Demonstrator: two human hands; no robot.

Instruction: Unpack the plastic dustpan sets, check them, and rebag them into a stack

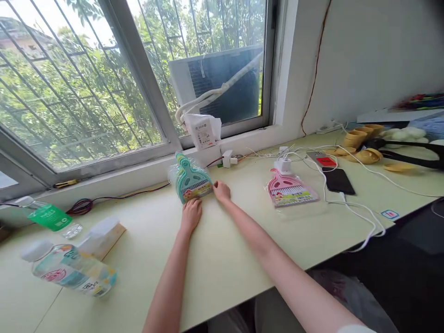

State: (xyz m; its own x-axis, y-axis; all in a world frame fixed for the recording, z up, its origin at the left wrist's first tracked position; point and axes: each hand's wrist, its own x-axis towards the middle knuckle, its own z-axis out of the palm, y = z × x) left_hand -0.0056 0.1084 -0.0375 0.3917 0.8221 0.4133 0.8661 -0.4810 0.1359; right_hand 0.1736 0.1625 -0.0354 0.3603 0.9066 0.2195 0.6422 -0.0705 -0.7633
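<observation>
A stack of packaged mini dustpan-and-brush sets (194, 178), teal at the front and yellowish green behind, stands tilted by the window wall. My left hand (191, 215) grips its lower left edge, fingers curled against the packaging. At the lower right corner my right hand (222, 190) is closed on the same stack, thumb and fingers pinching the edge. Clear wrap sticks out around the handles. To the right, a pink packaged dustpan-and-brush set (291, 189) lies flat on the table, apart from both hands.
On the left are a drink bottle (74, 270), a green-labelled water bottle (52, 216) and a tissue pack (102, 238). A charger (282, 164), white cables, a black phone (338, 180) and tan cups (360, 136) lie on the right. A paper bag (203, 132) leans at the window.
</observation>
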